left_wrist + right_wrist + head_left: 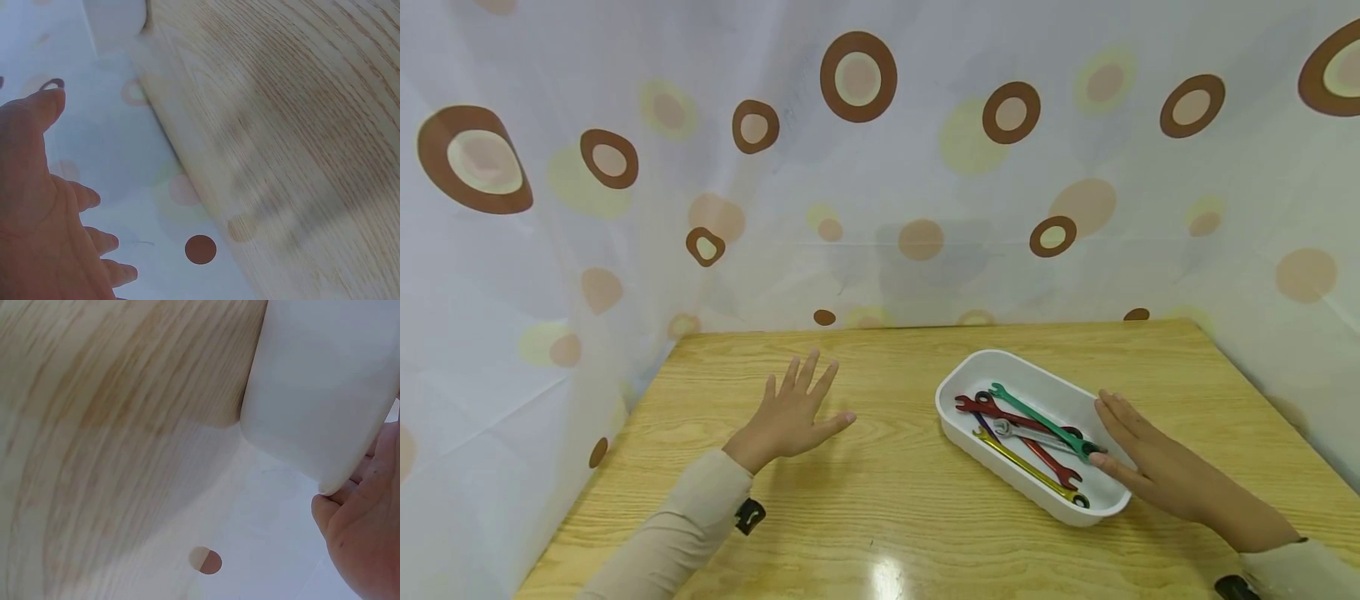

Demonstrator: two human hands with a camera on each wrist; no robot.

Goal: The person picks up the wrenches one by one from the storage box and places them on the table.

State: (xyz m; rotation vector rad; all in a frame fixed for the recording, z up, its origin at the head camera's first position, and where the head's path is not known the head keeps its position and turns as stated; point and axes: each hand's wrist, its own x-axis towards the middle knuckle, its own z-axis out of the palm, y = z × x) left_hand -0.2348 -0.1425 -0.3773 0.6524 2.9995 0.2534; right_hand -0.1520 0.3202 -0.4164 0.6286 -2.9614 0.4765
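Note:
A white plastic bin stands on the table, right of the middle in the head view. Inside lie several combination wrenches, among them a green wrench, a yellow wrench and a silver wrench, with red ones crossing beneath. My right hand is at the bin's right end, fingers straight and thumb reaching over the rim. In the right wrist view, its fingers overlap the rim of the bin. With fingers spread and nothing in it, my left hand hovers left of the bin, over the wood.
The wooden table reaches back to a white curtain with brown and yellow dots, which also hangs at both sides. Dark straps show at the wrists, such as a black clip by the left cuff.

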